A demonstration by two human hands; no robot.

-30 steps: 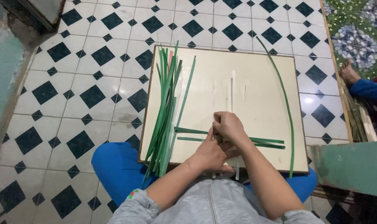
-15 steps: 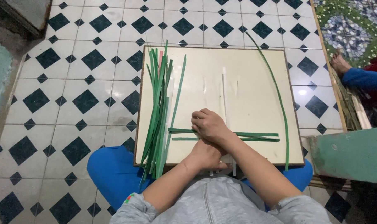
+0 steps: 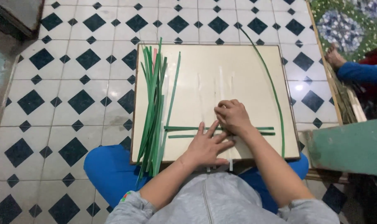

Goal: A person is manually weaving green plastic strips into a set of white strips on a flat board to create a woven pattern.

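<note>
A cream board [image 3: 213, 70] rests across my lap. Two green strips [image 3: 182, 132] lie crosswise near its front edge. My left hand [image 3: 207, 145] lies flat on them with its fingers spread. My right hand [image 3: 232, 117] is curled with its fingers bent down onto the same strips, just beyond the left hand. What the right fingers pinch is hidden. A bundle of several long green strips [image 3: 153, 108] lies along the board's left side. One long thin green strip [image 3: 275, 97] curves down the right side.
The floor [image 3: 72, 95] is white tile with dark diamonds. At the right, another person's blue sleeve and hand [image 3: 346, 66] rest by a wooden edge and a patterned mat [image 3: 350, 20]. A green panel [image 3: 350, 145] stands at the lower right.
My left hand has come out from under the right and spread flat on the crosswise strips. The right hand stays curled over them.
</note>
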